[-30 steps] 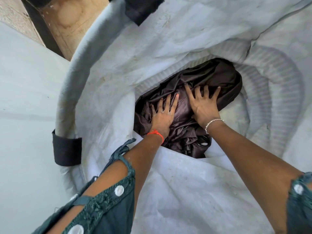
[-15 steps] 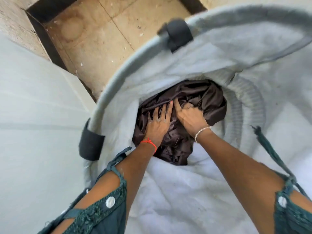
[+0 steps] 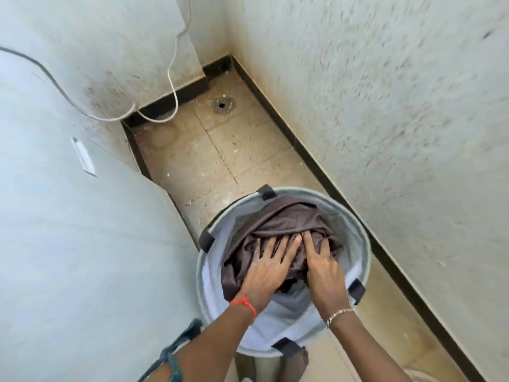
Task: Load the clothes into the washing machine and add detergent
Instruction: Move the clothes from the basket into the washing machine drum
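Wears a thin red thread bracelet (image 3: 244, 304) round the wrist of the left hand (image 3: 265, 274), knotted, with a short tuft of thread standing up toward twelve o'clock. Wears a slim pale metal chain bracelet (image 3: 340, 312) of small links round the wrist of the right hand (image 3: 325, 274). Shows both forearms bare. Has a dark teal cloth sleeve (image 3: 172, 359) on the left upper arm, near seven o'clock of the view, with a narrow teal tie trailing off toward one o'clock.
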Demonstrator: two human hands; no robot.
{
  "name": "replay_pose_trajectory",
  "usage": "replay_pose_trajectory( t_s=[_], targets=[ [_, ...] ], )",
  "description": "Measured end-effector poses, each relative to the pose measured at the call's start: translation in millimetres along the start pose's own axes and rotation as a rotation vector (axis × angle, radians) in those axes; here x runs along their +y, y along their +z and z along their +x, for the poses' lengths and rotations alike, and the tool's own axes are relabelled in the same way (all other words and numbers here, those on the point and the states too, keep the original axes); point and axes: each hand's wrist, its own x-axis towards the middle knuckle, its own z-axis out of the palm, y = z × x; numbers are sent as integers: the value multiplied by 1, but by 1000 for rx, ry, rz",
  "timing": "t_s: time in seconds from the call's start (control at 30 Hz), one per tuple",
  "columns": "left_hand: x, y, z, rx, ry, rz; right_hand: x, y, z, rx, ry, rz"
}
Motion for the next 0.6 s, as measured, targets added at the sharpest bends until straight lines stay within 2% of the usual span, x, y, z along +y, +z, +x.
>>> replay_pose_trajectory(
  t_s=[0.1,0.3,0.47,0.6],
  targets=[
    [17,-64,-20,75,16,13,-16,-73,-28,-29,35,62],
    [30,-198,-60,269,137,-53,-55,-207,-77,-217,127,236],
    [26,-302,-109,404,290,16,-94,-300,-104,-256,19,226],
    [14,-398,-156,469,354,138,-133,-380,-121,-182,-156,243]
  ],
)
